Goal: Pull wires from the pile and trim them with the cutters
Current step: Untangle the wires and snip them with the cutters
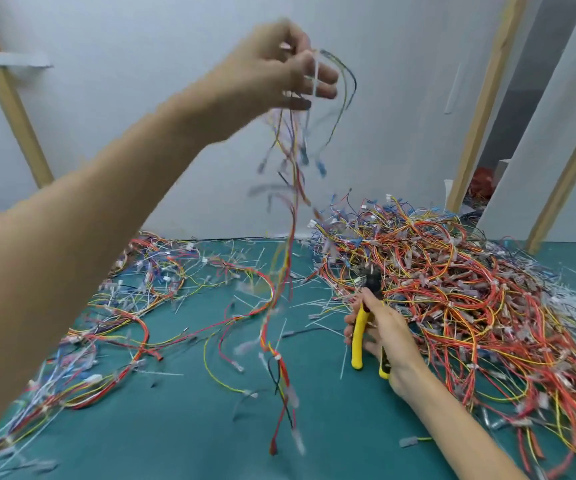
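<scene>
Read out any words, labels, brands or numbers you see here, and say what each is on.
No text can be read.
The cutters in the right hand show plain yellow handles, no visible brand.
The wires gripped by the left hand are motion-blurred; nothing on them reads.
The pile shows nothing legible.

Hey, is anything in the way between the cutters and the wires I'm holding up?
Nothing visible. The wire bundle hangs from the left hand in open air, left of the cutters gripped by the right hand low beside the pile.
</scene>
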Demonstrator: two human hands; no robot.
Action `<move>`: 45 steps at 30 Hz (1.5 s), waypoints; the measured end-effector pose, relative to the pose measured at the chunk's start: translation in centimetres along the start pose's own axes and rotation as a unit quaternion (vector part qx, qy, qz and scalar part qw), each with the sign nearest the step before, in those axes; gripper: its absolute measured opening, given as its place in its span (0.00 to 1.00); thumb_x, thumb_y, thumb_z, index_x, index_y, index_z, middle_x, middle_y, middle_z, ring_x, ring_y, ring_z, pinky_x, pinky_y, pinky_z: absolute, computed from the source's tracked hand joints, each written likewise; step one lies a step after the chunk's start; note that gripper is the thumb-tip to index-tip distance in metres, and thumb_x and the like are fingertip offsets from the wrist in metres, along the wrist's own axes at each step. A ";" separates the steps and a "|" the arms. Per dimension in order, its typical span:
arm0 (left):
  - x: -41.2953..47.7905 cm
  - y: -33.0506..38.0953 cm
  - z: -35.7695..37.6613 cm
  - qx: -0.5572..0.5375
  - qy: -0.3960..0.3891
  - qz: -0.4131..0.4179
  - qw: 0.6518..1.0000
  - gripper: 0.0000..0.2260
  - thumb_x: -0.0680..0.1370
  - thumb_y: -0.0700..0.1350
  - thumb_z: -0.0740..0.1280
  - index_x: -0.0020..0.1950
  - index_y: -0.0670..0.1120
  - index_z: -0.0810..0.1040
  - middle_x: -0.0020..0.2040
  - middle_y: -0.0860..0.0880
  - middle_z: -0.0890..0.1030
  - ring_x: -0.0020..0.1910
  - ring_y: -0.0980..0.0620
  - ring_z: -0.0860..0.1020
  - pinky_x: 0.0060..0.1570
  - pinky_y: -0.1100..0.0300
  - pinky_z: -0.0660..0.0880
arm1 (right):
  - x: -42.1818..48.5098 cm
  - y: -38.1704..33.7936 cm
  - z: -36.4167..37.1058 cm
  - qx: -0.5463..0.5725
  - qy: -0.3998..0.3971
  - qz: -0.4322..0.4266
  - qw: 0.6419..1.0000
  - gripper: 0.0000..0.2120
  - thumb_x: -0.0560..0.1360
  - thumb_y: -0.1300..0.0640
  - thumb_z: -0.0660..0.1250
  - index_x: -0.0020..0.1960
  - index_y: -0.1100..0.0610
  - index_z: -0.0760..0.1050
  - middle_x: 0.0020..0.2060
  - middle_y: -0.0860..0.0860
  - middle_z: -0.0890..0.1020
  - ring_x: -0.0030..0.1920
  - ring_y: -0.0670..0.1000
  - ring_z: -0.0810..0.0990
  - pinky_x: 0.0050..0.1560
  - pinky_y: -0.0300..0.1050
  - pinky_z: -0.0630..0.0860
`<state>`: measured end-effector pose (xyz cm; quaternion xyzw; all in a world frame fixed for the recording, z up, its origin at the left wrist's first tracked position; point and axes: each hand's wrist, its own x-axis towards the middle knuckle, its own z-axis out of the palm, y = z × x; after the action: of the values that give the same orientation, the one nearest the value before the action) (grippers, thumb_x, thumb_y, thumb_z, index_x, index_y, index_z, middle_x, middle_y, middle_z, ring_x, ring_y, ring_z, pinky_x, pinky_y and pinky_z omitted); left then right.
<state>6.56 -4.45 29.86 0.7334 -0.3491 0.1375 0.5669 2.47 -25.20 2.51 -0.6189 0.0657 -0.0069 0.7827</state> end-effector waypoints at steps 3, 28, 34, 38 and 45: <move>-1.1 -0.7 1.2 0.059 0.017 -0.047 0.997 0.04 0.83 0.38 0.55 0.50 0.45 0.64 0.50 0.42 0.81 0.47 0.47 0.84 0.47 0.50 0.78 | -0.2 -0.4 0.0 0.060 -0.014 0.032 0.998 0.16 0.78 0.45 0.65 0.44 0.59 0.77 0.35 0.55 0.81 0.34 0.54 0.80 0.38 0.51 0.80; -23.1 -16.7 9.1 0.111 0.166 -0.211 0.957 0.08 0.79 0.43 0.67 0.42 0.49 0.83 0.32 0.53 0.82 0.28 0.63 0.75 0.29 0.71 0.67 | -1.3 0.9 0.9 -0.201 -0.033 -0.070 0.977 0.23 0.66 0.45 0.69 0.61 0.40 0.74 0.53 0.47 0.78 0.56 0.46 0.77 0.57 0.43 0.69; -23.3 -16.6 8.2 0.066 0.199 -0.218 0.953 0.05 0.77 0.44 0.69 0.43 0.46 0.83 0.28 0.54 0.79 0.27 0.61 0.73 0.31 0.71 0.68 | -1.2 1.8 1.4 -0.232 0.003 -0.222 0.947 0.04 0.77 0.58 0.69 0.45 0.50 0.78 0.34 0.54 0.76 0.35 0.46 0.72 0.39 0.40 0.67; -23.3 -16.5 7.5 0.015 0.217 -0.240 0.946 0.07 0.77 0.47 0.70 0.41 0.46 0.82 0.28 0.54 0.78 0.25 0.59 0.70 0.28 0.69 0.67 | -1.0 1.7 1.0 -0.180 0.026 -0.202 0.962 0.08 0.77 0.62 0.67 0.46 0.51 0.81 0.32 0.53 0.75 0.35 0.48 0.72 0.37 0.40 0.70; -23.0 -15.3 6.0 0.009 0.191 -0.273 0.943 0.16 0.79 0.51 0.67 0.33 0.46 0.77 0.27 0.52 0.74 0.29 0.56 0.70 0.31 0.67 0.66 | -1.9 1.0 1.9 -0.060 -0.052 -0.195 0.978 0.03 0.77 0.63 0.66 0.46 0.57 0.78 0.30 0.50 0.73 0.29 0.50 0.70 0.28 0.41 0.70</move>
<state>-0.93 -0.11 3.00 0.7658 -0.0196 0.1180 0.6318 0.74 -22.96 2.19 -0.6651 -0.0966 -0.1230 0.7302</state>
